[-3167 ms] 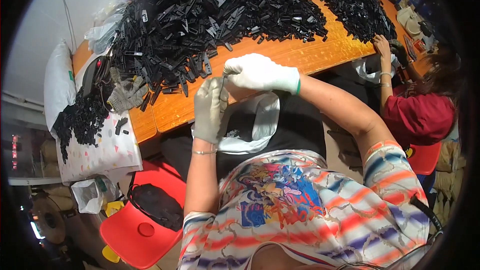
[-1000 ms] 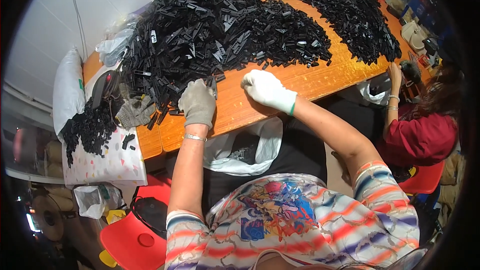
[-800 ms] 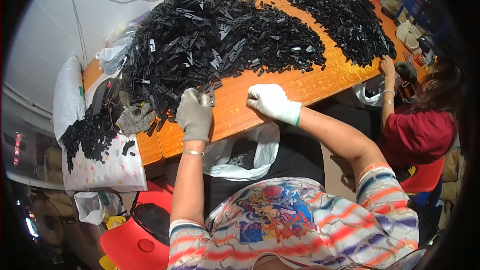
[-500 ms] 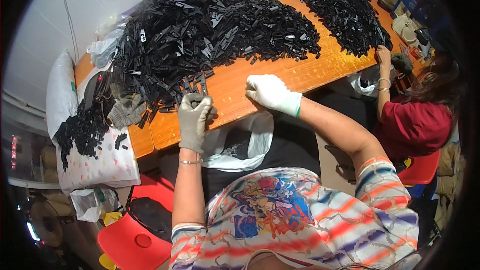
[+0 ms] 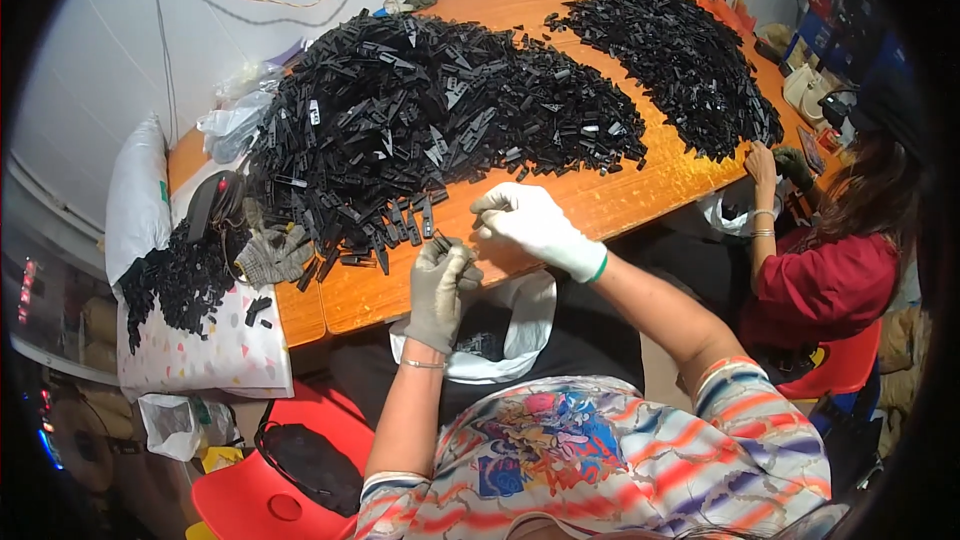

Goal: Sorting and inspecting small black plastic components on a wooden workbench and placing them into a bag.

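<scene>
My left hand (image 5: 440, 290), in a grey glove, is over the table's near edge with its fingers closed. A bit of a small black plastic piece shows at its fingertips; most of it is hidden. To the right and slightly farther, my right hand (image 5: 535, 228), in a white glove, has its fingers bent together in a pinch. What it holds, if anything, is too small to tell. The hands are close but apart. Beyond them lies a big heap of black plastic pieces (image 5: 400, 110), with several loose ones just past my left hand.
A second black heap (image 5: 680, 70) lies far right on the orange table (image 5: 590, 195). Beside it a co-worker in a red shirt (image 5: 830, 280) handles things. An open white bag (image 5: 535, 325) hangs below my hands. At left are a grey glove (image 5: 275, 258) and red stool (image 5: 270, 485).
My left hand has moved right and my right hand slightly left, so they are closer together. The whole view has shifted, with the table lower in it.
</scene>
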Motion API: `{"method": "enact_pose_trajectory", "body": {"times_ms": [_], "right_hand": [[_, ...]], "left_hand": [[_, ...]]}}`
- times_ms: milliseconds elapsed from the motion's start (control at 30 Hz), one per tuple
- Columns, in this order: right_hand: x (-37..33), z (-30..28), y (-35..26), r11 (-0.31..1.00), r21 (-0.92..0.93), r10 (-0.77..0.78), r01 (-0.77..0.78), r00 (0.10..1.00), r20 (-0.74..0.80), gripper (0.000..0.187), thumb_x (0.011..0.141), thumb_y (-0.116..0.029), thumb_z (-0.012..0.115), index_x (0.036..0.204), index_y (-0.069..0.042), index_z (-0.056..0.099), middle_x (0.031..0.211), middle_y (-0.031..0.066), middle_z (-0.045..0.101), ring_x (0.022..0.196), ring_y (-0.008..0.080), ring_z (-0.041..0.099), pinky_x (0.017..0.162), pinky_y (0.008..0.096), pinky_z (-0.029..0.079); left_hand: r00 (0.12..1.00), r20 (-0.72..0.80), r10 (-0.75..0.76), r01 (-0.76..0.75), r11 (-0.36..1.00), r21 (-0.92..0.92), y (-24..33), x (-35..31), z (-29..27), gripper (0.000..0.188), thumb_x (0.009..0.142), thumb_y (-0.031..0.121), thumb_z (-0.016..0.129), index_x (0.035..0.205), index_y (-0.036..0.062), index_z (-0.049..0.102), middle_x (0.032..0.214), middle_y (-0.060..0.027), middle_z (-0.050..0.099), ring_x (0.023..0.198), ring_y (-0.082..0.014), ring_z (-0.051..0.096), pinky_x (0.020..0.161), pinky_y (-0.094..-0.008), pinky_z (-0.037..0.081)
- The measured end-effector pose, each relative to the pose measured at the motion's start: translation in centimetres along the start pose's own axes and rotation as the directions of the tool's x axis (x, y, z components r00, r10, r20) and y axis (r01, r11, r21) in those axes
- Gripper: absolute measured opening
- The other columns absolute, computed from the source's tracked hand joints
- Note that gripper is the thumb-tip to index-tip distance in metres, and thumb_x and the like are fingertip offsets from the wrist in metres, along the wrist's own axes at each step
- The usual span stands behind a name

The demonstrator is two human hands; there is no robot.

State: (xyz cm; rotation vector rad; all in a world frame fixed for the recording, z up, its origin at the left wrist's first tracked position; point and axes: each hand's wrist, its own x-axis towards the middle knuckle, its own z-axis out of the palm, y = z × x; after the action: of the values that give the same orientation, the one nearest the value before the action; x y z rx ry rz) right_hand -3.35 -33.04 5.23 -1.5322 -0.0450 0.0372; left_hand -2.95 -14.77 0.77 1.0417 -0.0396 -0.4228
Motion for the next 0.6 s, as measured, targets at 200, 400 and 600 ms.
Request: {"method": "enact_pose_trajectory", "body": {"times_ms": [200,400,600], "right_hand": [[-1.9,2.2,1.7,0.967,-0.246,-0.091,0.068,0.992,-0.086,0.025,0.087,-0.012,0.063,0.109,0.001,0.065,0.091,0.0089,0.070,0.082,0.0129,0.066,0.075,0.0278,0.053],[-2.3,1.7,1.5,0.993,-0.059,0.102,-0.099,0.993,0.056,0.022,0.090,-0.018,0.061,0.099,0.001,0.065,0.082,0.0050,0.067,0.071,0.0089,0.062,0.061,0.0241,0.050],[-1.6,-0.2,2.6,0.962,0.157,0.198,-0.222,0.968,0.152,0.015,0.086,-0.012,0.061,0.087,0.003,0.067,0.075,0.0058,0.065,0.063,0.0098,0.059,0.053,0.0236,0.046]], "left_hand": [[0.998,-0.037,0.045,-0.047,0.998,-0.051,-0.3,0.6,0.4,0.022,0.092,0.014,0.062,0.107,0.0008,0.052,0.083,-0.0049,0.061,0.060,-0.0100,0.058,0.054,-0.0215,0.049],[0.995,-0.085,0.057,-0.054,0.998,0.029,-0.6,0.1,0.2,0.023,0.091,0.008,0.061,0.109,-0.0012,0.051,0.082,-0.0045,0.060,0.063,-0.0079,0.058,0.054,-0.0198,0.048],[0.990,-0.012,0.138,-0.134,0.976,0.173,-0.5,0.1,1.4,0.030,0.091,0.006,0.061,0.115,-0.0037,0.046,0.088,-0.0054,0.058,0.070,-0.0101,0.059,0.065,-0.0217,0.049]]}}
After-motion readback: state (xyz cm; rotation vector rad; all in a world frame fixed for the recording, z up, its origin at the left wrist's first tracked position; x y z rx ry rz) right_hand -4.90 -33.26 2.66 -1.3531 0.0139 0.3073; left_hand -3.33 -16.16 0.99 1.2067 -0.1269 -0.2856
